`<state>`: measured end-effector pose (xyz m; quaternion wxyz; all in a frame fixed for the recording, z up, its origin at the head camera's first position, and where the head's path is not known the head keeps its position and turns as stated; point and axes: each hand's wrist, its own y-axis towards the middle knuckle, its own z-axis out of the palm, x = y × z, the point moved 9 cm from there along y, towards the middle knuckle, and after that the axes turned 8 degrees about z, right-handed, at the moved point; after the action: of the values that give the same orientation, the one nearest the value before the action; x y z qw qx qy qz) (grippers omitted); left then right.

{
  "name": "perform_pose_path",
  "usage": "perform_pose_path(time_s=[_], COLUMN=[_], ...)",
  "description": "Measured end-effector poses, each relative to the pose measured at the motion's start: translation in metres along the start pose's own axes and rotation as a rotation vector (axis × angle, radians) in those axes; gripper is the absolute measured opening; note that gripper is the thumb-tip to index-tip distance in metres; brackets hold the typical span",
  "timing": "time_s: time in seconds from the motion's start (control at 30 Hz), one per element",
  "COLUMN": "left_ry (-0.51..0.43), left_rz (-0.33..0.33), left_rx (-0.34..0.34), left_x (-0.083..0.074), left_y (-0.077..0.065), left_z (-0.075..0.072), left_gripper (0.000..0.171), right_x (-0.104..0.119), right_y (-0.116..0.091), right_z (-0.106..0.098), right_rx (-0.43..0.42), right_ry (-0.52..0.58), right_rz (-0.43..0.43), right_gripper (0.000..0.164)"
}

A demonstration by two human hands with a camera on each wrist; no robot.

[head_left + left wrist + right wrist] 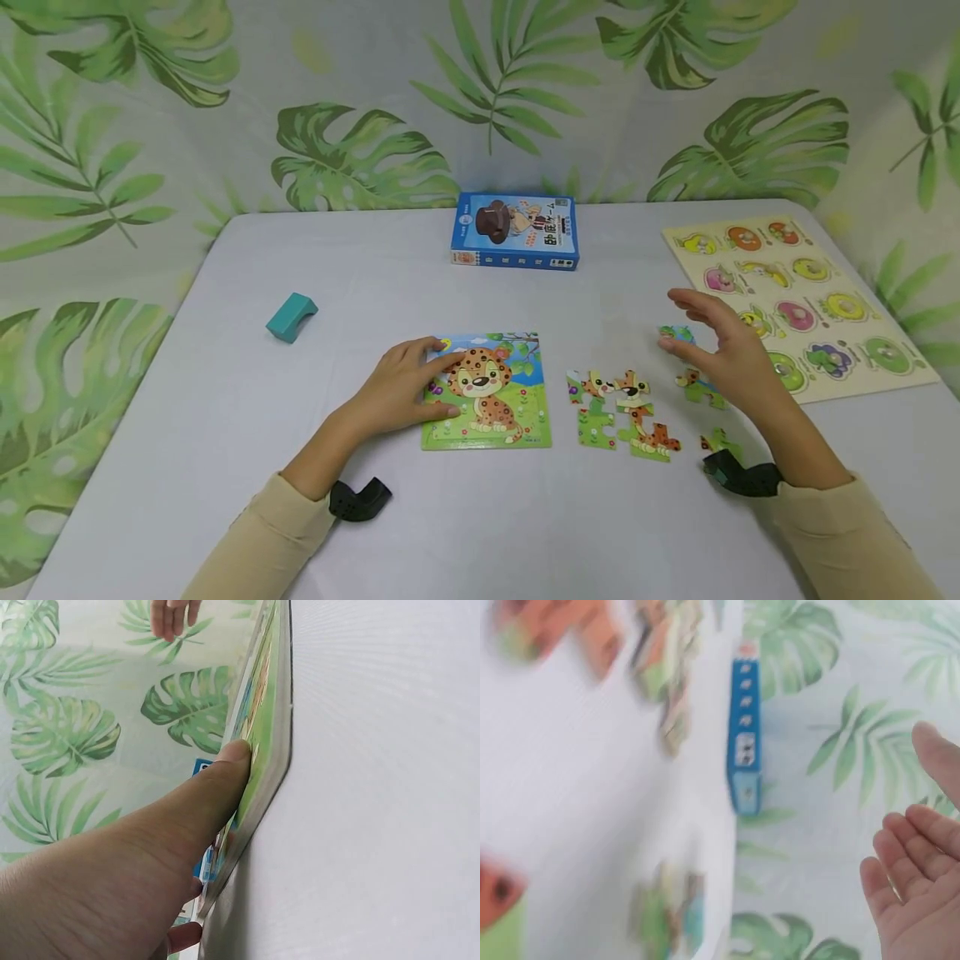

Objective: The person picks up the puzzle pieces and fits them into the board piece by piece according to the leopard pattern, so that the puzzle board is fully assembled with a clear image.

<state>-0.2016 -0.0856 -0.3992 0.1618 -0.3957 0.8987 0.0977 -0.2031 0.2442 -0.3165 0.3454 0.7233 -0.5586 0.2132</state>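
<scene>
My left hand (408, 383) rests on the left part of a square leopard puzzle board (525, 417), which lies flat on the table. Its thumb presses the board's face, also seen in the left wrist view, and the index finger touches the picture near the leopard's head. Right of the board lies a cluster of leopard puzzle pieces (596, 425). Above the loose pieces to the right, my right hand (723, 354) hovers with fingers spread and nothing held. Under or near it are a blue-green piece (678, 333), a piece with green and brown (705, 392) and another green piece (723, 446).
A blue game box (517, 233) lies at the back middle of the table. A fruit puzzle board (682, 242) covers the far right. At the left lies a teal arched block (291, 317). Leaf-printed cloth (360, 158) hangs behind the table.
</scene>
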Motion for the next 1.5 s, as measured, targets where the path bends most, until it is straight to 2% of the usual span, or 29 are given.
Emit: perform_pose_path(time_s=[0.23, 0.33, 0.53, 0.67, 0.9, 1.07, 1.3, 1.5], left_ry=[0.005, 0.01, 0.002, -0.001, -0.009, -0.009, -0.006, -0.01], left_rz=[0.005, 0.004, 0.003, 0.001, -0.01, -0.01, -0.006, 0.009], left_rx=[-0.005, -0.004, -0.006, -0.003, 0.007, 0.006, 0.005, 0.01], left_x=[0.001, 0.001, 0.001, 0.001, 0.001, 0.001, 0.0, -0.003], left_y=[0.001, 0.001, 0.0, 0.001, 0.0, 0.0, 0.0, 0.0], left_z=[0.001, 0.001, 0.001, 0.001, 0.002, 0.002, 0.002, 0.001], left_gripper=[0.073, 0.073, 0.072, 0.072, 0.072, 0.072, 0.072, 0.072], right_x=[-0.043, -0.057, -0.077, -0.089, -0.095, -0.097, -0.092, -0.085], right_y=[-0.003, -0.004, -0.007, -0.01, -0.012, -0.012, -0.008, -0.008], right_z=[-0.001, 0.001, 0.008, 0.011, 0.015, 0.015, 0.016, 0.013], right_rx=[0.036, 0.076, 0.167, 0.215, 0.281, 0.306, 0.246, 0.207], right_ry=[0.012, 0.002, -0.028, -0.064, -0.032, -0.024, -0.119, -0.098], right_rz=[0.093, 0.163, 0.292, 0.343, 0.3, 0.306, 0.225, 0.228], right_gripper=[0.062, 0.061, 0.064, 0.064, 0.058, 0.055, 0.049, 0.049])
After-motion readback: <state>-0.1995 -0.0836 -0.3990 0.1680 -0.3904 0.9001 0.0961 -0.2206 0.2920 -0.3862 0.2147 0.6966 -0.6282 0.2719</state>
